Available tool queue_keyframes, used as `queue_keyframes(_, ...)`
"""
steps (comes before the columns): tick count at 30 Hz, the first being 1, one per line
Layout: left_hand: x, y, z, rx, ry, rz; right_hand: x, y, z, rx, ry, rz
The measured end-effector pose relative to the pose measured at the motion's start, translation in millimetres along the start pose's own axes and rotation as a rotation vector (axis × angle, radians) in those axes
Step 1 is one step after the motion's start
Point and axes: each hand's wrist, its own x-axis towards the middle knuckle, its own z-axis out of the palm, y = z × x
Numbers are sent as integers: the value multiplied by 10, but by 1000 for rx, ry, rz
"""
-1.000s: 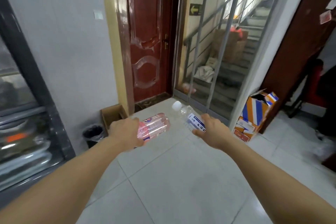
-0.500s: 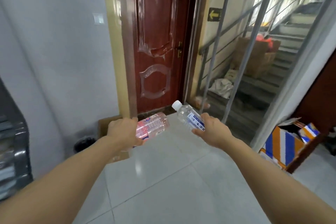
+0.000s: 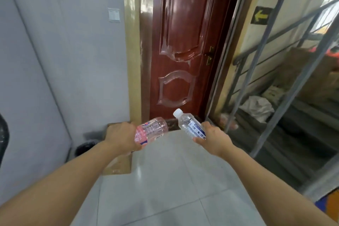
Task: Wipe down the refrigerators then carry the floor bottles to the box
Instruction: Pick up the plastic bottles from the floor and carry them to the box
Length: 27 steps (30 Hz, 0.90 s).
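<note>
My left hand (image 3: pixel 122 137) grips a clear bottle with a pink label (image 3: pixel 152 131), held tilted with its far end pointing right. My right hand (image 3: pixel 213 138) grips a clear bottle with a white cap and a blue-and-white label (image 3: pixel 189 125), cap pointing up and to the left. Both bottles are held out in front of me above the floor, close together but apart. A brown cardboard box (image 3: pixel 119 165) sits on the floor against the wall, directly below my left hand and mostly hidden by my left arm.
A dark red door (image 3: pixel 183 42) stands straight ahead. A black bin (image 3: pixel 86 147) sits by the grey wall, left of the box. A glass partition with metal bars (image 3: pixel 275 97) closes off the stairwell on the right. Light floor tiles (image 3: pixel 174 180) lie underfoot.
I have moved closer to the door and the cardboard box, and the view has swung left. The refrigerator and the striped box have left the view. Both hands keep their bottles.
</note>
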Motion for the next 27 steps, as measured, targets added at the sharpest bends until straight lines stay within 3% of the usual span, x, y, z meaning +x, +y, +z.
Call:
queue_keyframes(12, 2173, -44, 189, 5, -65, -125, 2389, 266, -56, -21, -21, -128)
queue_keyframes(22, 3390, -164, 347, 28, -69, -435, 4408, 199, 49, 1, -62, -424)
queue_keyframes(27, 3694, -109, 476, -23, -129, -648, 5312, 78, 125, -29, -178, -616)
